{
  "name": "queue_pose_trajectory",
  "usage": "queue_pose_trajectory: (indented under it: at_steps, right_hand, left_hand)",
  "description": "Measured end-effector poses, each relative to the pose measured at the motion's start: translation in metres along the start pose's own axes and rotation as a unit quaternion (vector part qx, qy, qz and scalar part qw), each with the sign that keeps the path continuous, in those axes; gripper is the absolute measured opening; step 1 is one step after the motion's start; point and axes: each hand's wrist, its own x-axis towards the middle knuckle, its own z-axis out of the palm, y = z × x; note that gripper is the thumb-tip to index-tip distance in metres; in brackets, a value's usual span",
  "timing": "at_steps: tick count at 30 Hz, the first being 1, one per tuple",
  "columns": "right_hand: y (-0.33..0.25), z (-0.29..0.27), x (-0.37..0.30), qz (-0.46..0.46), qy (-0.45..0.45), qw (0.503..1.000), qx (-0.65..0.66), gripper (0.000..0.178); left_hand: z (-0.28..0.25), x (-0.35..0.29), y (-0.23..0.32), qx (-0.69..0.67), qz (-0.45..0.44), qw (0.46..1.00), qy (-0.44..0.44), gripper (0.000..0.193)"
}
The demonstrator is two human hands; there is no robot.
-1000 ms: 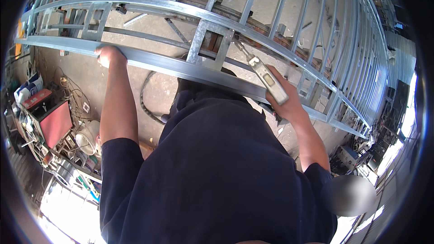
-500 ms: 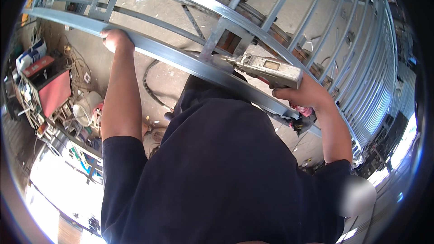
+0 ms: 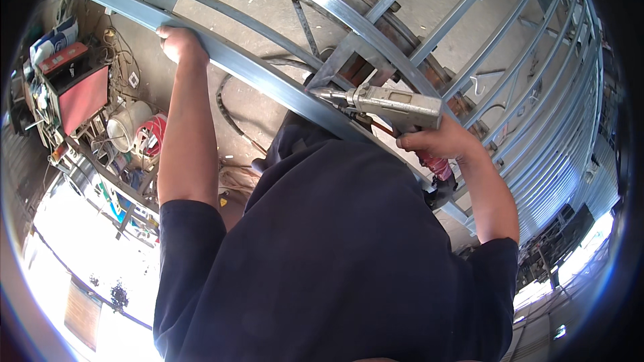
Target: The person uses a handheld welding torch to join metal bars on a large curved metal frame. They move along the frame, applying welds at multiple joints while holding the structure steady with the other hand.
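Note:
My left hand (image 3: 182, 45) is wrapped over a long grey metal rail (image 3: 258, 79) that runs slantwise across in front of my body. My right hand (image 3: 446, 139) grips a welding gun (image 3: 399, 108) with a boxy silver body and a narrow metal nozzle. The nozzle points left, its tip at the rail or just above it, beside a small square frame (image 3: 349, 60) of metal strips. Whether the tip touches the metal I cannot tell. Pink wrapping (image 3: 436, 163) shows on the gun's handle below my fingers. My right fingers are partly hidden behind the gun.
Curved metal bars (image 3: 463, 23) of a large frame spread out ahead and to the right. A dark hose (image 3: 228, 117) loops over the floor below the rail. At left stand a red-panelled machine (image 3: 84, 97), a white bucket (image 3: 127, 124) and coiled red cable (image 3: 151, 135).
The view has shifted a little, so the frame and the items at left sit differently. The gun's nozzle now lies lower and a bit left, nearer the rail. Both hands keep their hold.

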Motion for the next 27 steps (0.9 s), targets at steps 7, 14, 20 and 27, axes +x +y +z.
queue_pose_trajectory:
  at_steps: [7,14,20,27]
  right_hand:
    - [-0.001,-0.003,0.004,0.009,-0.009,1.000,0.001,0.072]
    - [-0.006,-0.001,0.004,0.007,-0.018,1.000,0.004,0.072]
    - [-0.010,0.002,0.002,0.025,-0.004,1.000,0.001,0.074]
    - [-0.008,0.001,0.002,0.026,-0.013,0.999,-0.018,0.069]
  left_hand:
    - [0.000,0.001,-0.002,-0.003,0.007,1.000,0.002,0.074]
    - [0.000,0.004,-0.004,-0.009,0.007,1.000,0.001,0.074]
    - [0.001,0.013,-0.008,0.006,0.013,1.000,0.006,0.075]
    - [0.002,0.009,-0.006,-0.003,0.010,1.000,0.007,0.075]
